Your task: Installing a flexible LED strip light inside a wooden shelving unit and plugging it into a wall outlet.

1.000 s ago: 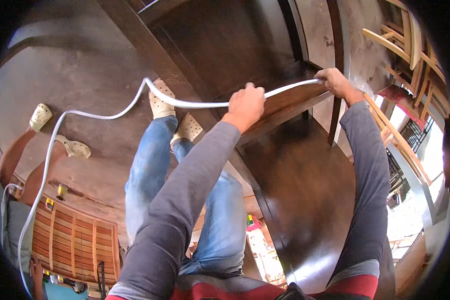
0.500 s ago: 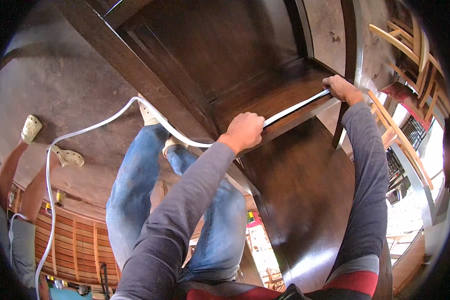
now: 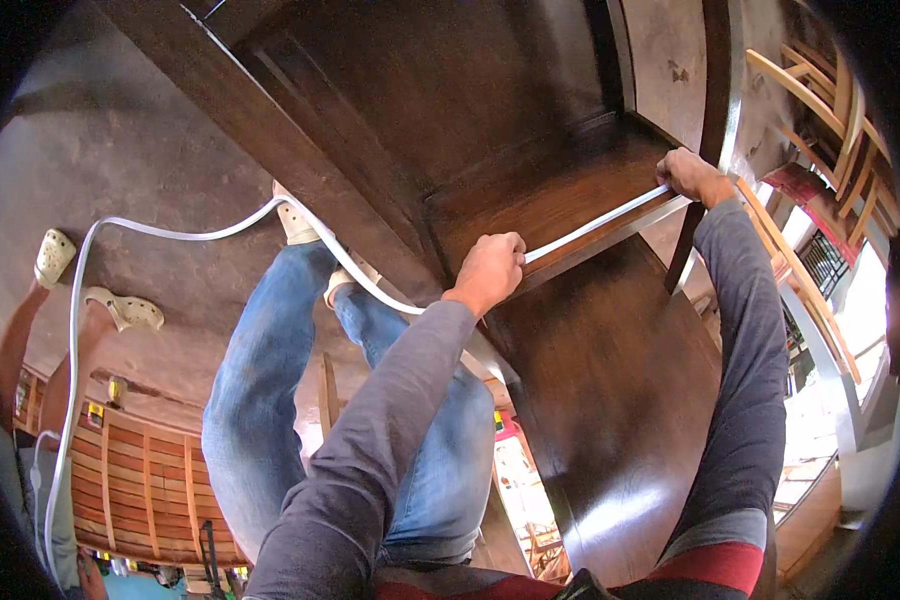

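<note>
A long, narrow white flexible strip point(image 3: 592, 228) runs between my hands along the upper face of a dark wooden rail point(image 3: 625, 228) on a glossy brown cabinet-like frame point(image 3: 530, 180). My left hand point(image 3: 488, 268) is closed on the strip near the left end of the rail, knuckles up. At the rail's far right end, beside an upright post, my right hand point(image 3: 692, 176) pinches the strip; its fingertips are partly hidden. From my left hand the loose length passes under my left forearm and bends in a wide curve toward another person at the left.
Two legs in blue jeans point(image 3: 260, 390) stand close at my left. Another person in pale clogs point(image 3: 125, 308) is at the far left. Slatted wooden furniture point(image 3: 140, 490) lies lower left, and light wooden chair-like frames point(image 3: 820, 90) stand at the upper right. A dark panel point(image 3: 610, 370) hangs below the rail.
The loose length of strip at the left has swung further left and its curve has widened. Both hands keep their grip, and the strip between them sits slightly nearer the rail's front edge.
</note>
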